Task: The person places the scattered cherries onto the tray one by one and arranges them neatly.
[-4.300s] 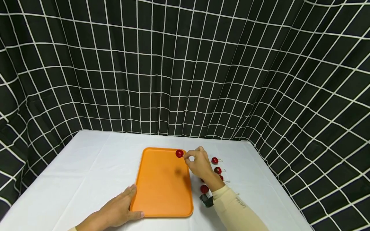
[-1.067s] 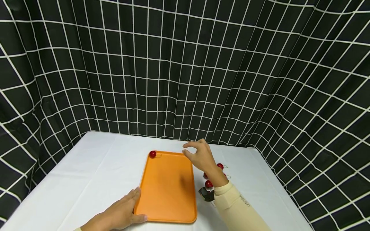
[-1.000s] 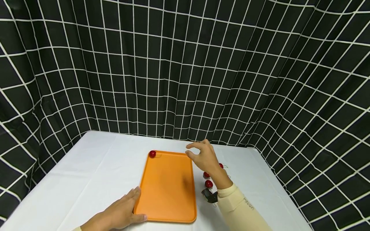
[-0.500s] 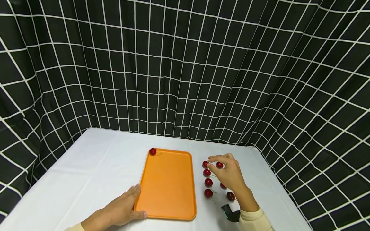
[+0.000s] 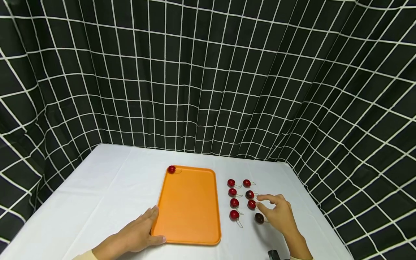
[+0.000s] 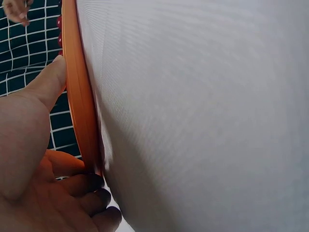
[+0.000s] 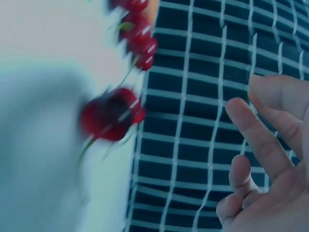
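An orange tray (image 5: 186, 206) lies on the white tabletop. One red cherry (image 5: 171, 169) with its stem sits at the tray's far left corner. My left hand (image 5: 138, 231) rests at the near left corner, fingers along the left side and thumb against the near edge. Beyond the tray's right side, several cherries lie in two rows. My right hand (image 5: 281, 213) hovers by the right-hand row, thumb and forefinger apart and holding nothing. Closest to them is a red cherry (image 5: 251, 204); a dark cherry (image 5: 259, 218) lies nearer me. In the right wrist view a cherry (image 7: 108, 116) is blurred.
The white table (image 5: 107, 187) extends on both sides of the tray. Black cloth with a white grid (image 5: 182, 90) hangs behind and at both sides. A black device (image 5: 273, 255) shows at my right wrist.
My right hand carried a cherry over the tray; that cherry now sits in the far left corner. The hand has moved back right and nearer to the cherries. My left hand stays at the tray.
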